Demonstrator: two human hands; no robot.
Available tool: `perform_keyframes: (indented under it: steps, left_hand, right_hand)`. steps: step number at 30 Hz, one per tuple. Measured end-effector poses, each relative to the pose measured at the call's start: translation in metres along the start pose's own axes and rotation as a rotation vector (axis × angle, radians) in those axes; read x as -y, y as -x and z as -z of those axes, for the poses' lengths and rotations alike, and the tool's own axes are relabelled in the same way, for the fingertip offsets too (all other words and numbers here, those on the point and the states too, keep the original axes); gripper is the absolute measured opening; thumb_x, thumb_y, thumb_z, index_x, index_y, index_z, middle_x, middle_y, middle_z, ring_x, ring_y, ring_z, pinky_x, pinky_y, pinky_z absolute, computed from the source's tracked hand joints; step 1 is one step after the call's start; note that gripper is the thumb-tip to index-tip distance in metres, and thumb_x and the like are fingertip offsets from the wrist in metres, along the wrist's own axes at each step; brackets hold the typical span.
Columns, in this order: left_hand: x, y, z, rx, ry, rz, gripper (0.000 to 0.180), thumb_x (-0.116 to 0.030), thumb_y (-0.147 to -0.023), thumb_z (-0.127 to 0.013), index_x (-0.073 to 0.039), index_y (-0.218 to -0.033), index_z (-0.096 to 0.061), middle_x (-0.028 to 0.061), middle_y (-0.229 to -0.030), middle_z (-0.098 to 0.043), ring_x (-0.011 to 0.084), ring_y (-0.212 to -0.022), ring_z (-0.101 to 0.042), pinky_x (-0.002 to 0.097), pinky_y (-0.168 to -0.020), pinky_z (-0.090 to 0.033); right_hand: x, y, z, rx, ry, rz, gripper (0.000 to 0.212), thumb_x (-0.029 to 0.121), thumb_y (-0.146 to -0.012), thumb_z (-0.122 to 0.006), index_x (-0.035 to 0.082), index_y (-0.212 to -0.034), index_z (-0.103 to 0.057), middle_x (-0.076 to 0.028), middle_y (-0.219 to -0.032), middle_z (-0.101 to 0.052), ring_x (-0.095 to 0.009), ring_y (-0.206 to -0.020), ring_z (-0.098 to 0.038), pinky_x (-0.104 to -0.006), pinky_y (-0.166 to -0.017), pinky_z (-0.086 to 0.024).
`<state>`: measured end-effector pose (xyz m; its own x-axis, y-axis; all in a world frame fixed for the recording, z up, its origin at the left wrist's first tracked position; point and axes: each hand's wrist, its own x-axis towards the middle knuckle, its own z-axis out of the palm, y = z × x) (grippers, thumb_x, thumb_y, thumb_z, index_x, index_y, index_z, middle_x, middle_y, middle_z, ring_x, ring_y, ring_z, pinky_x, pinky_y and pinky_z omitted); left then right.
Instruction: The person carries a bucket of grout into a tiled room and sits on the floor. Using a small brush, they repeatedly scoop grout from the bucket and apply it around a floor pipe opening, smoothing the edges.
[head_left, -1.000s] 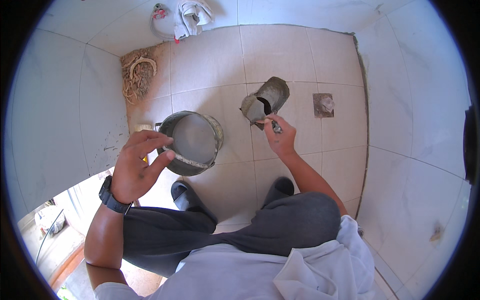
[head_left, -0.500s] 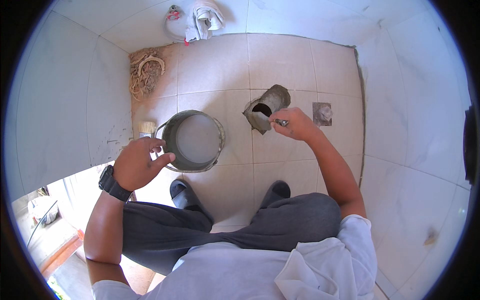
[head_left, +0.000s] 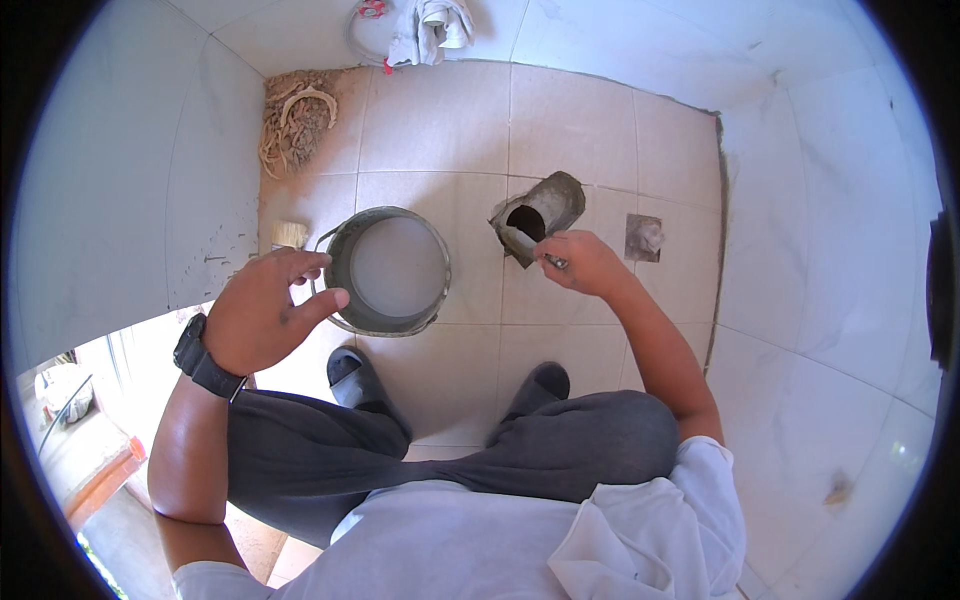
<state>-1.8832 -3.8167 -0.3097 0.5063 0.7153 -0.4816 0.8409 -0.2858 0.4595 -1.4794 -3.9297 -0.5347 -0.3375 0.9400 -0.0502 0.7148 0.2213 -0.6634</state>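
Your right grip [head_left: 582, 267] was clamped on small trowel-like tool [head_left: 520, 242], pinched close, probably for fine control; pale blade sat at near edge of ragged, rough-walled hole [head_left: 526, 219] in tiled floor [head_left: 435, 125]. Your left grip [head_left: 265, 312] hung spread beside bucket [head_left: 388, 324]; whether touching, could not tell. Round, crusted bucket held smooth grey mix [head_left: 400, 266], left of hole, likely for easy reach.

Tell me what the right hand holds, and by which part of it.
The right hand grips a trowel-like tool by its handle, at the floor hole.
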Motion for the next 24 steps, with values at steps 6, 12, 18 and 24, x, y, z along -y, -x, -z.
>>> perform_keyframes:
  steps: [6,12,18,24]
  left_hand:
    - [0.001,0.002,0.002,-0.018,0.041,-0.073,0.059,-0.045,-0.093,-0.074,0.008,-0.120,-0.070,0.0251,-0.109,-0.073,0.0370,-0.099,-0.070,0.0441,-0.087,-0.055]
    - [0.003,0.003,0.002,0.009,0.056,-0.060,0.057,-0.043,-0.093,-0.075,0.007,-0.121,-0.070,0.0233,-0.109,-0.072,0.0337,-0.098,-0.069,0.0426,-0.087,-0.054]
    - [0.016,-0.006,0.000,-0.026,0.084,-0.094,0.055,-0.042,-0.094,-0.072,0.008,-0.118,-0.070,0.0250,-0.104,-0.072,0.0354,-0.094,-0.071,0.0423,-0.083,-0.055]
    - [0.039,-0.027,-0.008,0.029,-0.031,-0.058,0.031,-0.032,-0.087,-0.076,-0.004,-0.099,-0.078,0.0179,-0.094,-0.075,0.0353,-0.090,-0.071,0.0444,-0.080,-0.055]
  right_hand:
    - [0.012,-0.021,0.021,-0.096,-0.005,-0.089,0.018,0.017,-0.087,-0.073,0.007,-0.102,-0.073,-0.015,-0.091,-0.072,-0.037,-0.084,-0.069,-0.0441,-0.075,-0.056]
    - [0.017,-0.022,0.001,-0.013,-0.044,-0.064,0.018,0.017,-0.088,-0.075,0.005,-0.102,-0.074,-0.016,-0.089,-0.073,-0.036,-0.081,-0.070,-0.0417,-0.074,-0.057]
    - [0.010,-0.024,0.028,0.084,-0.054,-0.126,0.019,0.016,-0.087,-0.075,0.003,-0.102,-0.074,-0.017,-0.091,-0.074,-0.032,-0.081,-0.070,-0.0372,-0.078,-0.057]
    - [0.075,-0.042,0.109,-0.126,-0.115,-0.192,0.015,0.014,-0.088,-0.074,0.002,-0.097,-0.074,-0.012,-0.082,-0.072,-0.019,-0.072,-0.068,-0.0318,-0.072,-0.055]
